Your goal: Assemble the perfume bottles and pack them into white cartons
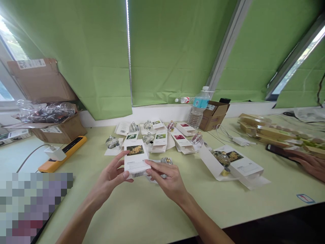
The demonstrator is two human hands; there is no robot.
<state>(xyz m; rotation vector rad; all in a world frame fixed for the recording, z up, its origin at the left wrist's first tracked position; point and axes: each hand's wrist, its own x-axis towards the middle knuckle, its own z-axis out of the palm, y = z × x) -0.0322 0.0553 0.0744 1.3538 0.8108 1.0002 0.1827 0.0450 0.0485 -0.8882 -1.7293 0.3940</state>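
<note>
A small white carton with a yellow-flower picture and a barcode on its lower end is held up over the table. My left hand grips its left side, the thumb near the barcode end. My right hand closes on its lower right corner with thumb and fingers. Partly hidden behind my right hand, a clear glass bottle rests on white card. To the right lies an opened white carton with a similar yellow-flower picture, and a glass bottle with a gold cap sits on its flap.
Several flower-picture cartons and glass bottles lie farther back. A large water bottle stands by a cardboard box. An orange power strip lies left. Another person's hand is at a phone on the right.
</note>
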